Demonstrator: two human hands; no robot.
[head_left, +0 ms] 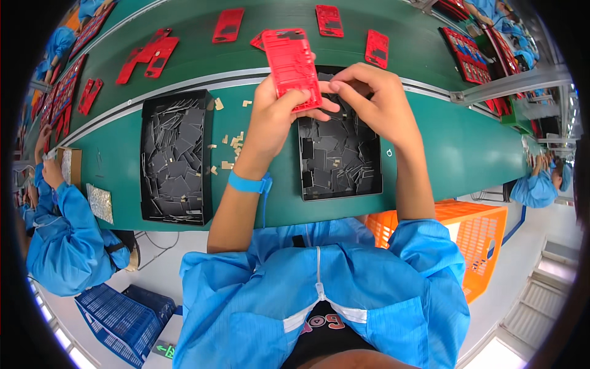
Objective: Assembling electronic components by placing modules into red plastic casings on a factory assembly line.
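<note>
My left hand holds a flat red plastic panel upright above the green bench, thumb across its lower edge. My right hand pinches at the panel's lower right corner, fingertips closed on the edge; whether a small piece sits between them is hidden. A blue band wraps my left wrist. Under my hands lies a black tray of dark grey square pads.
A second black tray of grey pads sits to the left, with small tan scraps strewn between. Several red panels ride the green conveyor beyond. A person in blue works at left. An orange crate stands lower right.
</note>
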